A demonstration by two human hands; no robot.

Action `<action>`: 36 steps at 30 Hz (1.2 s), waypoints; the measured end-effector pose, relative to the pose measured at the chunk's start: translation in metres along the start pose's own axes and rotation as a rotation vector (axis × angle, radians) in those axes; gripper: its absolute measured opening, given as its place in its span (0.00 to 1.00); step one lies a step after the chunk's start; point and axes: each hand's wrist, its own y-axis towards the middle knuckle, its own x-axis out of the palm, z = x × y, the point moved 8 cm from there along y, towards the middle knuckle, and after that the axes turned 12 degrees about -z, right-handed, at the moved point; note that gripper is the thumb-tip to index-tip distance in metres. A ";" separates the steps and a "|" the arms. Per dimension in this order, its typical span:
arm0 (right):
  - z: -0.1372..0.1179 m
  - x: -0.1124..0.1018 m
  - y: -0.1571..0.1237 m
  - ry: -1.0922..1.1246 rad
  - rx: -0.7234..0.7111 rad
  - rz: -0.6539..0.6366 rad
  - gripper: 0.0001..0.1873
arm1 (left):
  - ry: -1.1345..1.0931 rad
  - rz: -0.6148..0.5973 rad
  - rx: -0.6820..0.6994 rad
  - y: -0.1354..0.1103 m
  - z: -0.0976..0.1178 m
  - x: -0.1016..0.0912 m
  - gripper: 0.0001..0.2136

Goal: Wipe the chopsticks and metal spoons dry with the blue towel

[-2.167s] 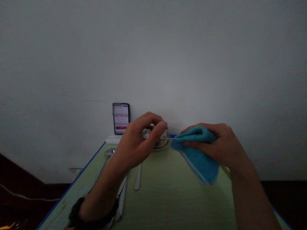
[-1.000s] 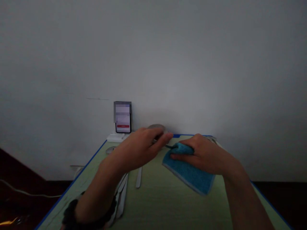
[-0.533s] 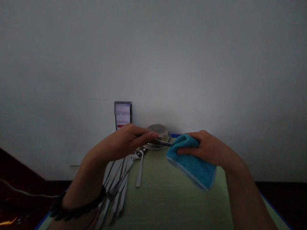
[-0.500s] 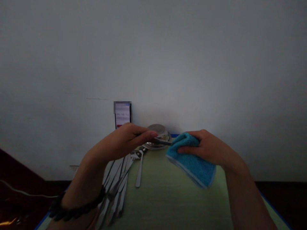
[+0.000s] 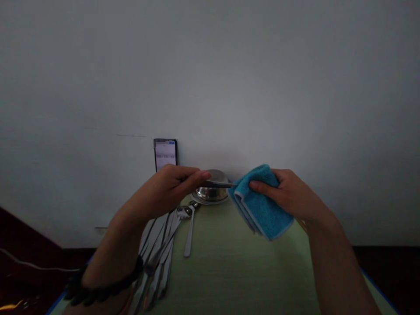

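Between the thumb and fingers of my left hand is a slim metal piece of cutlery, held nearly level. Its left end is covered by the hand and its right end goes into the cloth, so I cannot tell its exact kind. My right hand grips a folded blue cloth with pale edging, thumb on top, around that right end. Just behind the cutlery, an upturned shiny metal bowl stands by the wall. A spoon lies below my left hand.
Several knives and other cutlery lie in a pile by my left forearm. A phone leans upright against the wall. The pale green tabletop has blue edges. A white cable runs at the far left.
My right hand and the blue cloth have risen slightly, and the cloth's folds hang differently. The cutlery in my left hand is now more level. The view has shifted a little.
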 end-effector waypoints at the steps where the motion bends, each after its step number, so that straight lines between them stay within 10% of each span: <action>1: -0.003 -0.001 0.000 0.000 -0.018 0.024 0.18 | -0.001 -0.034 -0.003 0.000 0.001 0.003 0.19; 7: -0.011 -0.008 0.000 0.067 -0.073 0.236 0.18 | -0.012 -0.329 -0.023 -0.001 0.003 0.029 0.18; 13: 0.022 -0.006 0.004 0.775 -0.001 0.537 0.20 | 0.016 -0.290 0.018 0.008 0.016 0.039 0.21; 24: 0.029 0.029 0.023 1.199 -0.087 0.548 0.23 | 0.025 -0.177 0.024 0.011 0.020 0.029 0.21; 31: 0.008 0.049 0.029 1.148 -0.098 0.216 0.21 | 0.182 -0.082 0.032 0.015 0.023 0.028 0.13; 36: 0.025 0.033 0.027 1.108 -0.049 0.372 0.19 | 0.208 -0.136 0.036 0.015 0.025 0.032 0.18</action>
